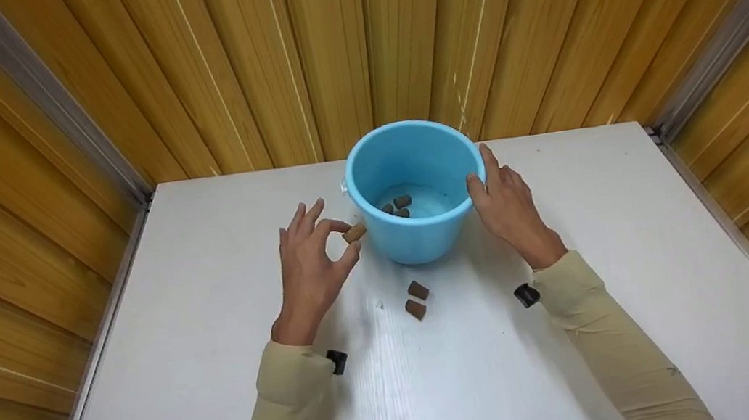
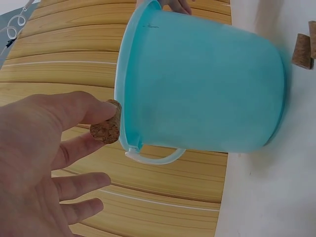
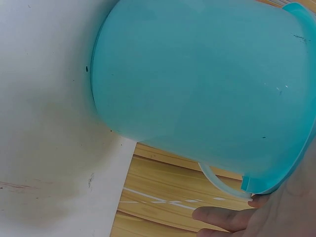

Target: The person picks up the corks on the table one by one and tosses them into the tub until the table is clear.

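Between the thumb and index finger of my left hand (image 1: 309, 263) a cork (image 1: 354, 232) is pinched, its other fingers spread. That cork sits close beside the rim of a light blue bucket (image 1: 415, 241), on the bucket's left side. My right hand (image 1: 510, 209) holds the bucket's rim at the right, thumb over the edge. Inside on the bucket's floor lie a few corks (image 1: 402, 201), partly hidden by the near wall. Two more corks, a far one (image 1: 418, 290) and a nearer one (image 1: 415, 309), lie on the table in front of the bucket.
The bucket stands upright on a white table (image 1: 172, 385), near its back edge. A pale handle (image 2: 163, 160) hangs at its side. Wood-patterned panels (image 1: 331, 55) rise behind the table and on both sides, with metal posts (image 1: 50, 94) at the corners.
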A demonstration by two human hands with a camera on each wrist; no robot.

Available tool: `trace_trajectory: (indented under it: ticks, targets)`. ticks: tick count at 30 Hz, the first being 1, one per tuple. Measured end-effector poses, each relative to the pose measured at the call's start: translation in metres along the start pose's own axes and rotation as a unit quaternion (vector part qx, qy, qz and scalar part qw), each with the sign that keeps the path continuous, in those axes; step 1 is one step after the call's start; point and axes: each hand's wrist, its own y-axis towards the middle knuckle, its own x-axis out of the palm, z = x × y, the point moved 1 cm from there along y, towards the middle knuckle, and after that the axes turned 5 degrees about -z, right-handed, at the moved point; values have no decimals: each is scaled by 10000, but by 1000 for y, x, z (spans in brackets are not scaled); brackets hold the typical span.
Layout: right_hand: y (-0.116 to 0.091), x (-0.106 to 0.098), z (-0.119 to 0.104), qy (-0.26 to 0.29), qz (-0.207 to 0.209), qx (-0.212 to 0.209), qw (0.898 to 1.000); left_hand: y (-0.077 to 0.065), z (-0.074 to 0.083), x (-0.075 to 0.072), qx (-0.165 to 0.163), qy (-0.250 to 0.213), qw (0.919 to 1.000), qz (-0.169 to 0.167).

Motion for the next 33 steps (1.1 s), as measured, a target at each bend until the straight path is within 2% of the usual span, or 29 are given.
trace_trajectory:
  ticks: [11,26,33]
  targets:
    - [0,0,0,-60,-120,127,9998,14,9,-4,179,-164,9997,84]
    - [-2,-1,-1,-66,-79,66,9999,31,21,-3,559,53,9984,23]
    - [0,0,-2,-97,-160,150,9997,40,19,-2,525,155,9985,-87]
